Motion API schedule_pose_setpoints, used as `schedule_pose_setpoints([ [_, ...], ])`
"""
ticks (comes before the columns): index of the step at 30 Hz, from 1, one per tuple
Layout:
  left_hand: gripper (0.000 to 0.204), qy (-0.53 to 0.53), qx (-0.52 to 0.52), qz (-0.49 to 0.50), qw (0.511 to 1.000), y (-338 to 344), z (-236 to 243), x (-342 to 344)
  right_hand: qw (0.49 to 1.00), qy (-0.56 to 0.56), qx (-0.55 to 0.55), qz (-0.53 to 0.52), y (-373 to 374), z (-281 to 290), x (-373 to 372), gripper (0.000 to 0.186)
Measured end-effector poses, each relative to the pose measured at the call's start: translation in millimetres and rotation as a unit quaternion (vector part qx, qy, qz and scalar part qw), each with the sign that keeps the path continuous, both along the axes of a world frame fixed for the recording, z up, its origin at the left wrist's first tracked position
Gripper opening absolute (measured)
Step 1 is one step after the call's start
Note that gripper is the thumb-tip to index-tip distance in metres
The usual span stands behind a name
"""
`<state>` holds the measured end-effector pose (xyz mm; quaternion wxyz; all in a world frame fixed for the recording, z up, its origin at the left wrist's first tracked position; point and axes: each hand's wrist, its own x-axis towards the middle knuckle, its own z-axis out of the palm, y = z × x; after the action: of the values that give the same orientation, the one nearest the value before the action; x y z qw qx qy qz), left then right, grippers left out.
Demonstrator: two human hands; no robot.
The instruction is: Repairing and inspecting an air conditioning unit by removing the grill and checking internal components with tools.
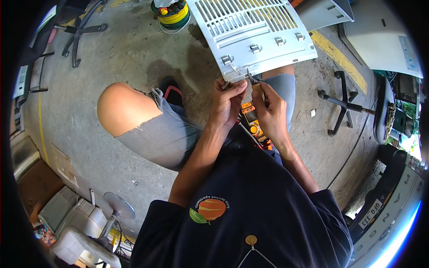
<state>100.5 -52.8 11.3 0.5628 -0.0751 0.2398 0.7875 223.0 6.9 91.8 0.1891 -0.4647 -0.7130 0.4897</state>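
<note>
Left hand [229, 102]: fingers grasp white slotted metal panel [267, 56], near-left corner. Right hand [271, 109]: fingers grasp dark-tipped tool [253, 80] at near edge.

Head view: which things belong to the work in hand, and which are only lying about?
In the work:
white slotted metal panel, left hand at its edge
slim dark-tipped tool in the right hand
yellow-orange multimeter by the thigh, probably

Lying about on the floor, it seems:
green-and-yellow round container
small white scrap
</note>
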Motion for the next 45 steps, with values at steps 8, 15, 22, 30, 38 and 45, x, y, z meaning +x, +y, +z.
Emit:
schedule_pose_setpoints([
  [8, 0.035, -0.071, 0.072, 0.024, 0.995, -13.1, -29.4, 3.7, 0.997, -0.011, -0.033, 0.071, -6.1, 6.2, -7.8, 0.014],
  [15, 0.032, -0.114, 0.113, 0.012, 0.987, -14.3, -14.8, 3.4, 0.994, -0.04, -0.009, 0.101, -4.7, 8.0, -13.1, 0.011],
  [22, 0.031, -0.123, 0.123, 0.022, 0.985, -15.3, -25.2, 6.0, 0.991, -0.047, -0.002, 0.127, 0.4, 6.8, -12.9, 0.011],
  [30, 0.032, -0.143, 0.126, 0.037, 0.981, -14.5, -39.9, 8.8, 0.992, -0.024, 0.007, 0.124, 0.1, 6.8, -13.4, 0.012],
  [38, 0.027, -0.107, 0.125, 0.028, 0.986, -14.4, -48.4, 9.0, 0.994, -0.035, 0.0, 0.107, -3.2, 11.5, -14.5, 0.014],
  [45, 0.025, -0.12, 0.103, 0.037, 0.987, -9.8, -46.5, 7.6, 0.996, -0.048, -0.008, 0.079, -4.7, 15.9, -15.4, 0.013],
])
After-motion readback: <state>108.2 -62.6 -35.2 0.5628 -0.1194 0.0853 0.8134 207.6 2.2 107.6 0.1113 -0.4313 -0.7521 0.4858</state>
